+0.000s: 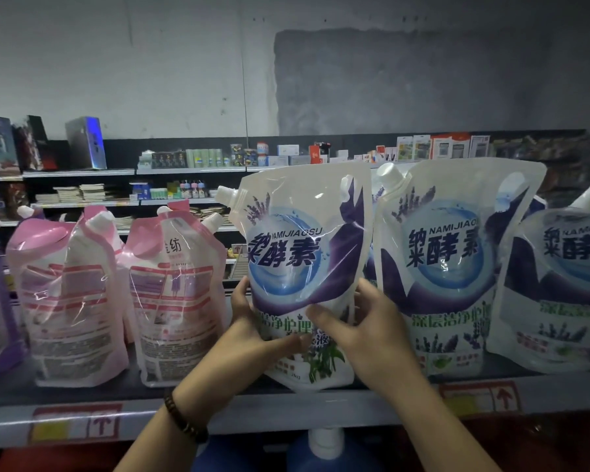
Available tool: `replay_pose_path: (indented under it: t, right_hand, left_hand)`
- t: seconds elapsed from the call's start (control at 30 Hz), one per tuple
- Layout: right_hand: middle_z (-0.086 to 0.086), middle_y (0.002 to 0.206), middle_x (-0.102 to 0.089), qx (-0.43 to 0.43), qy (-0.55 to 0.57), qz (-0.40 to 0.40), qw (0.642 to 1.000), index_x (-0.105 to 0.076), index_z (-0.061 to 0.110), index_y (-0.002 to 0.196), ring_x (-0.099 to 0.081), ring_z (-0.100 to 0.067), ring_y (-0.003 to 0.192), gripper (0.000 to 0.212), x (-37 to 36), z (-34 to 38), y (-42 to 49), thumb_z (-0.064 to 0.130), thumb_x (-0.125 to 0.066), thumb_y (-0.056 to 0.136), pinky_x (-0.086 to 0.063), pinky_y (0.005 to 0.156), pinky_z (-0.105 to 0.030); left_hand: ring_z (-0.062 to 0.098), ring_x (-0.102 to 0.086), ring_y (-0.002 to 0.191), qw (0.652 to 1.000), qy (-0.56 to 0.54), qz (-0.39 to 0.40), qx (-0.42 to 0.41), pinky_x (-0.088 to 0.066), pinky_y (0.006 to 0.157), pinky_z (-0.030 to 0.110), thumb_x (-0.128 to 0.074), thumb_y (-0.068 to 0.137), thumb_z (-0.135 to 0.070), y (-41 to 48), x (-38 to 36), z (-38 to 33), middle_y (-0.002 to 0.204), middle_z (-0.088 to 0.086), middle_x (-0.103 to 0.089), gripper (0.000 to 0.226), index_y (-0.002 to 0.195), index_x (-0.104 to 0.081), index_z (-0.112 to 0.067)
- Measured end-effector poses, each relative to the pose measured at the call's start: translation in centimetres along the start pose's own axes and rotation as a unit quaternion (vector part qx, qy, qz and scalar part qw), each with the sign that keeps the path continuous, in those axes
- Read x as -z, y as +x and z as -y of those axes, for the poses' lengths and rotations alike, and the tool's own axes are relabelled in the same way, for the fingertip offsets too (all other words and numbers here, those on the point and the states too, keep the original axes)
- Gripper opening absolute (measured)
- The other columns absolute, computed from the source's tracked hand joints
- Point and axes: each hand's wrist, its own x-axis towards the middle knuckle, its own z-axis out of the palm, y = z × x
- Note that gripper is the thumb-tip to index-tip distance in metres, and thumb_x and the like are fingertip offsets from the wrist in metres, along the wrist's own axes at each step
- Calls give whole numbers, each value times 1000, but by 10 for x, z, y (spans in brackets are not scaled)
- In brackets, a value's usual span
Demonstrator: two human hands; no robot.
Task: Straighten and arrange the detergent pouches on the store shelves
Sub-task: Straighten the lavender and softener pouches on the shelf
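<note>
white-purple pouches: three showing, along shelf
pink pouches: two in front
hands: left hand, right hand both grip leftmost white-purple pouch

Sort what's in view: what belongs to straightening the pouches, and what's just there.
Job:
- white-and-purple pouch, held up
- left hand gripping its left edge
- right hand on its front
- matching pouches to the right
- pink pouches to the left
- shelf

Just there:
- boxed goods on the far shelves
- stacked booklets
- blue bottle below the shelf
- price labels
</note>
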Motion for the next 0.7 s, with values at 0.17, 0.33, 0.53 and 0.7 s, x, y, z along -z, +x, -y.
replay_pose_path:
  t: [0.17, 0.33, 0.53, 0.7]
  right_hand:
    - [15, 125, -72, -29, 10, -48, 998, -64, 39, 134, -68, 2, 116, 65, 15, -5, -27, 37, -94, 76, -57, 104, -30]
    - [39, 125, -66, -12, 25, -48, 998, -60, 49, 137, -61, 11, 122, 62, 8, -2, -69, 51, -82, 79, -53, 109, -30]
    - [51, 132, -55, 24, 30, 12, 999, -51, 53, 147, -51, 20, 129, 85, -9, 5, -82, 63, -71, 65, -45, 114, -22]
    - [46, 138, -55, 31, 24, 9, 999, -45, 45, 156, -46, 22, 133, 92, -6, 4, -77, 60, -72, 69, -39, 113, -11]
  left_hand:
    - [14, -63, 133, 998, 40, 36, -21, -57, 106, 41, -99, 67, -8, 3, 6, 14, 152, -5, -55, 135, 155, -7, -51]
    - [17, -56, 142, 996, 63, 4, -70, -53, 111, 50, -102, 64, -9, 5, 5, 19, 156, -6, -50, 139, 160, -7, -41]
    - [10, -60, 136, 990, 92, -29, -99, -60, 101, 39, -101, 65, -8, 0, -11, 13, 150, -11, -54, 131, 159, -13, -32]
    - [9, -59, 135, 983, 117, -76, -119, -60, 100, 36, -105, 56, -28, 1, -26, 16, 151, -1, -47, 137, 158, -14, -37]
